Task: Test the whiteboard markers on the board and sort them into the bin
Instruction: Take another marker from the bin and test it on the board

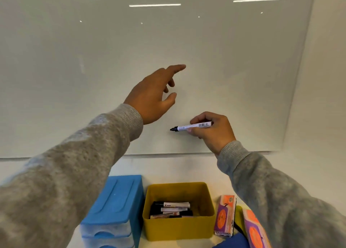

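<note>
1. The uncapped marker (191, 126), white with a black tip, lies nearly level in front of the whiteboard (224, 60), tip pointing to 9 o'clock.
2. The right hand (211, 130) pinches its barrel, fingers curled round it.
3. At 10 o'clock from it, the left hand (153, 96) is raised toward the board with fingers loosely spread, holding nothing.
4. At 6 o'clock sits the yellow bin (179, 227), several markers inside.
5. A blue drawer unit (114, 206) stands at the bin's 9 o'clock; orange-and-purple boxes (224, 216) at its 3 o'clock.
</note>
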